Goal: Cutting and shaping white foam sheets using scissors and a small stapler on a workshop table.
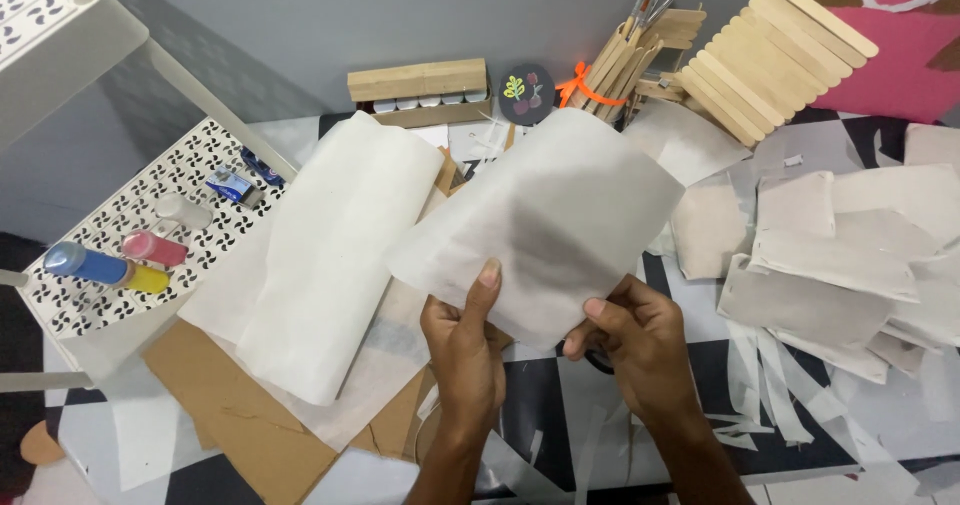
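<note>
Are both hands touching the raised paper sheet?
Touching. The head view shows the left hand and the right hand each pinching the sheet's lower edge, thumbs on top.

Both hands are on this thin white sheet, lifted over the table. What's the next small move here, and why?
Probably lower the thin sheet flat onto the bare checkered patch of table just below it. The left hand and right hand pinch only its near edge, so the far part hangs curved and unsupported above the cardboard and the folded white paper, where it could crease.
</note>
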